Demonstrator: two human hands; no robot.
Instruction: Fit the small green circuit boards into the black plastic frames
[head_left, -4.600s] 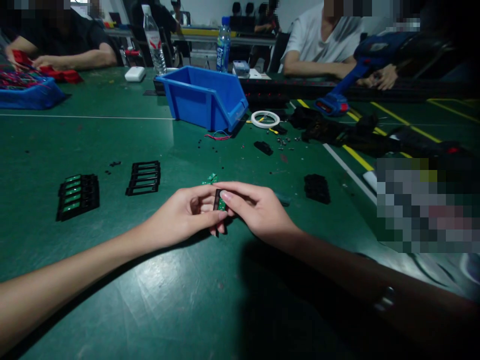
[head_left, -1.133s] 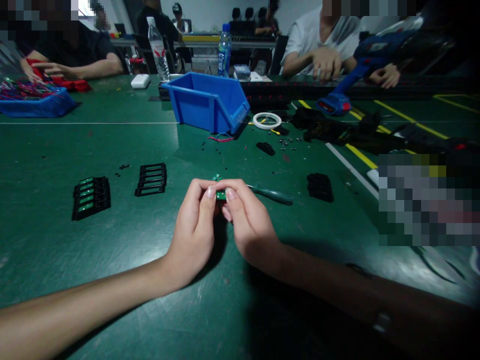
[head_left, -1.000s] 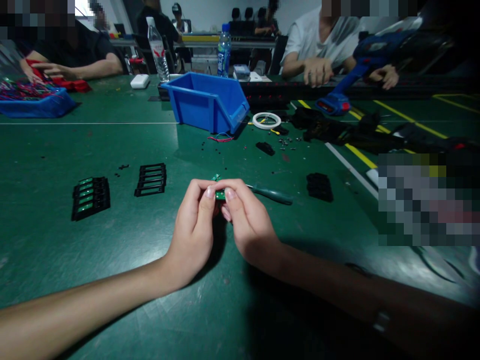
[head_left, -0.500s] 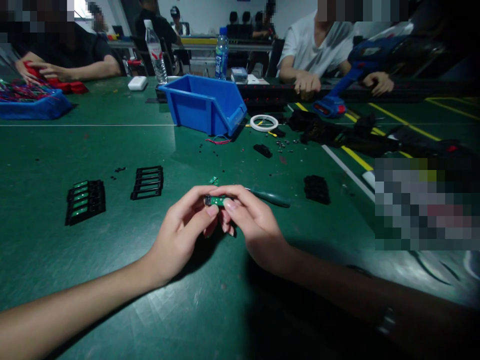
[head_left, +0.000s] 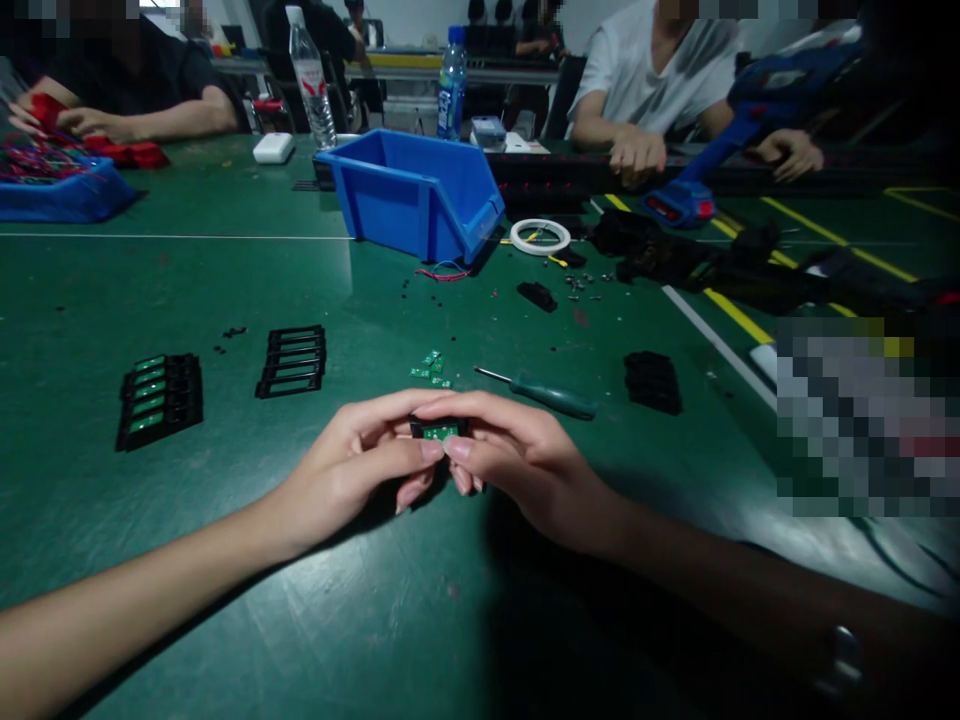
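Between my fingertips is a small green circuit board point(head_left: 439, 433) with a black part around it. My left hand point(head_left: 367, 455) grips it from the left, and my right hand point(head_left: 506, 450) from the right, both thumbs on its near side. Just beyond my hands lie several loose green boards point(head_left: 431, 368) and a screwdriver point(head_left: 555, 395) with a green handle. To the left are a black frame point(head_left: 292, 361) with open slots and a black holder point(head_left: 160, 400) with green boards in it. A stack of black parts point(head_left: 652, 381) sits to the right.
A blue bin point(head_left: 420, 195) stands beyond my hands, with a white ring point(head_left: 540, 237) and scattered screws point(head_left: 585, 285) beside it. Farther right is a blue power drill point(head_left: 697, 185). Two people sit across the table; a blue tray point(head_left: 67, 195) of wires is at far left.
My hands have come slightly nearer, and my fingers have shifted on the board and black part. The loose boards and screwdriver tip are now uncovered. The camera view has shifted slightly.
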